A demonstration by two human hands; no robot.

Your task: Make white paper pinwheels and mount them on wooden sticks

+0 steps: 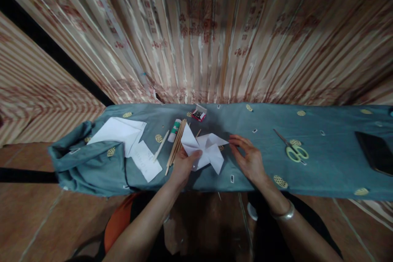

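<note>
— Where was the folded paper (210, 147)?
— On the blue cloth (322, 163), before a striped curtain (215, 28); left hand (183, 166) pinched its edge, right hand (250, 159) lay spread just beside it

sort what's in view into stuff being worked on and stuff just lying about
In hand: folded white paper shape, pinched by left hand; right hand beside its tip.
Lying about: scissors, glue stick, wooden sticks, small box, loose paper sheets.

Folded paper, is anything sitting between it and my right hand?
Nothing visible. The right hand lies open just right of the folded paper, fingertips near its tip, only teal cloth between. The left hand pinches the paper's left side.
</note>
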